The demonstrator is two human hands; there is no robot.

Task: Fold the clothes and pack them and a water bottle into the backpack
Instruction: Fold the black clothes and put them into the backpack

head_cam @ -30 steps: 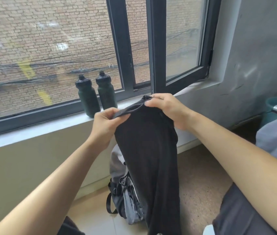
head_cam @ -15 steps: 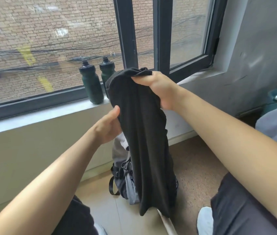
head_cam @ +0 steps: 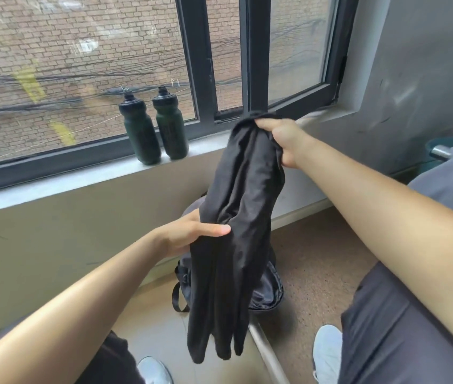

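Left hand (head_cam: 184,236) lower, fingers (head_cam: 189,218) pinching black garment (head_cam: 244,206) midway; right hand (head_cam: 283,139) fisted round its top

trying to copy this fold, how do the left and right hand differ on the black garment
The right hand grips the black garment at its bunched top, held high; the left hand pinches it lower, at mid-length. The right hand's fingers curl round the cloth; the left hand's thumb lies straight across the front, its fingers hidden behind. Both hold the one garment.
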